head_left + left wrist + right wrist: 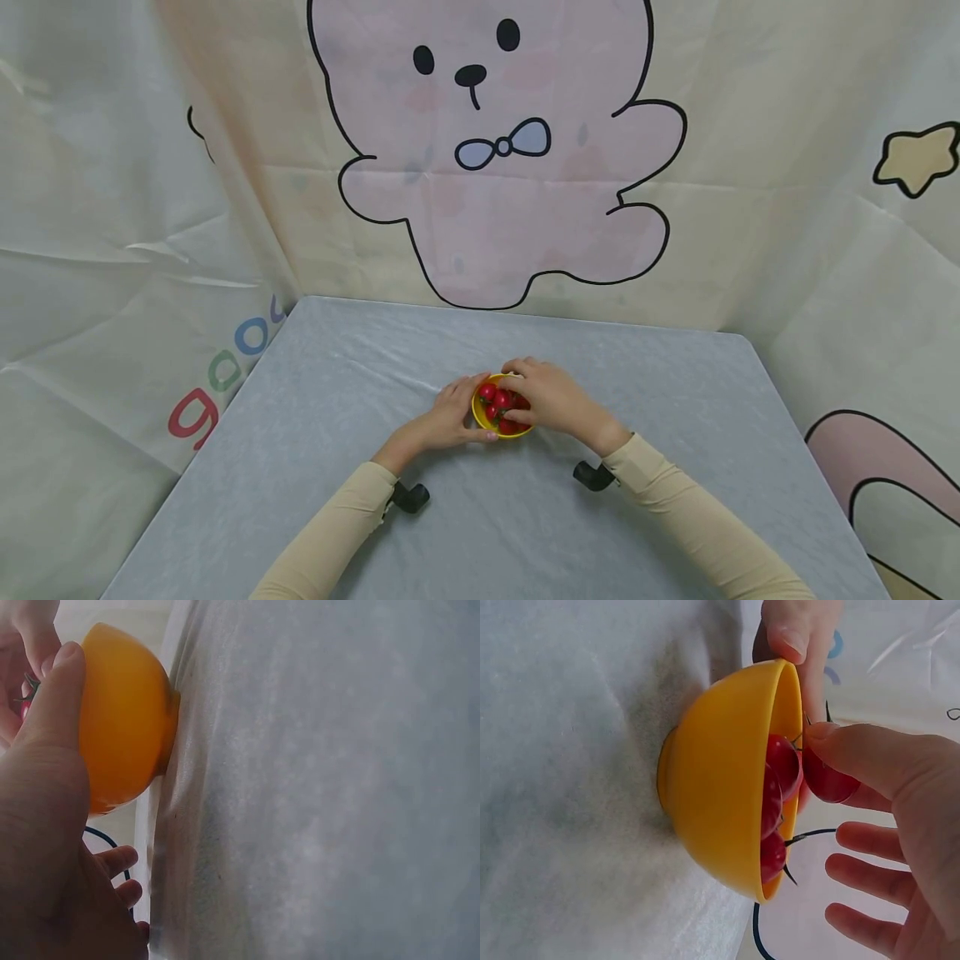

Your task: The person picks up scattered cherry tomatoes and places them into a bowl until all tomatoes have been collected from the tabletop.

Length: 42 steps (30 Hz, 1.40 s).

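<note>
A yellow bowl (479, 414) stands upright on the table with several red cherry tomatoes (501, 401) in it, green stems attached. My left hand (441, 422) holds the bowl from its left side, thumb at the near rim and fingers toward the far side; the left wrist view shows the thumb along the rim of the bowl (124, 724). Over the right side of the bowl is my right hand (553, 398). In the right wrist view its thumb and a mostly hidden finger pinch one cherry tomato (829, 777) at the rim, the other fingers spread apart.
A light grey cloth covers the table (420, 358), slightly wrinkled. Behind it hangs a curtain (480, 225) with a printed bear, and more printed cloth flanks both sides. A black wrist device (411, 498) sits under the left cuff, another black device (592, 476) under the right.
</note>
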Tool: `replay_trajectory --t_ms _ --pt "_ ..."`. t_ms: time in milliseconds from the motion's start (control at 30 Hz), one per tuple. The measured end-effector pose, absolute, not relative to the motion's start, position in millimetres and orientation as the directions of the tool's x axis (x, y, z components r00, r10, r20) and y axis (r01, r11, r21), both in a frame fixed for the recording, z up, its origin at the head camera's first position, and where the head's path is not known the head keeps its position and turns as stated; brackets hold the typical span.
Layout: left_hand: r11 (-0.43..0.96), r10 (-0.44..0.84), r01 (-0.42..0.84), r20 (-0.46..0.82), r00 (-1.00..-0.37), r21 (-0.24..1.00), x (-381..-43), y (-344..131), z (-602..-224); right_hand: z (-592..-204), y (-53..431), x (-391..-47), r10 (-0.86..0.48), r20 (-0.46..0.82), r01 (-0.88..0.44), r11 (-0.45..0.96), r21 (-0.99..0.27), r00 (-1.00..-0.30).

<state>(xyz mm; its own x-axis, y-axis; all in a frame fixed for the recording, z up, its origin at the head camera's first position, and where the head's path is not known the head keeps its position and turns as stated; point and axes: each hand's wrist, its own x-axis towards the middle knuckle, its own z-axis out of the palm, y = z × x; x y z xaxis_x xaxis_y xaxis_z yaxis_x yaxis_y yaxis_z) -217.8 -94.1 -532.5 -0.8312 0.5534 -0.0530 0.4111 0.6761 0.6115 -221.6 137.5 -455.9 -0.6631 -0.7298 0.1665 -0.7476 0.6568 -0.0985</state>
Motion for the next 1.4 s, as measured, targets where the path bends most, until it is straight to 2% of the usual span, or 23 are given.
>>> replay_trajectory --t_ms 467,900,1133,1400 --pt "0.676 0.557 0.411 -0.059 -0.829 0.612 -217.5 -94.7 -532.6 -456.7 133.1 -219.1 -0.749 0.155 -0.765 0.633 -0.123 -0.644" --pt "0.675 0.558 0.418 -0.049 -0.829 0.608 -217.3 -94.3 -531.2 -453.7 138.4 -220.8 -0.738 0.202 -0.764 0.634 -0.121 -0.644" --pt "0.679 0.556 0.422 -0.046 -0.83 0.6 -217.3 -93.7 -532.6 -448.8 143.1 -221.8 -0.707 0.18 -0.73 0.665 -0.156 -0.684" --pt "0.69 0.546 0.436 -0.02 -0.838 0.577 -217.9 -100.0 -521.4 -439.0 156.6 -221.0 -0.667 0.209 -0.698 0.698 -0.16 -0.715"
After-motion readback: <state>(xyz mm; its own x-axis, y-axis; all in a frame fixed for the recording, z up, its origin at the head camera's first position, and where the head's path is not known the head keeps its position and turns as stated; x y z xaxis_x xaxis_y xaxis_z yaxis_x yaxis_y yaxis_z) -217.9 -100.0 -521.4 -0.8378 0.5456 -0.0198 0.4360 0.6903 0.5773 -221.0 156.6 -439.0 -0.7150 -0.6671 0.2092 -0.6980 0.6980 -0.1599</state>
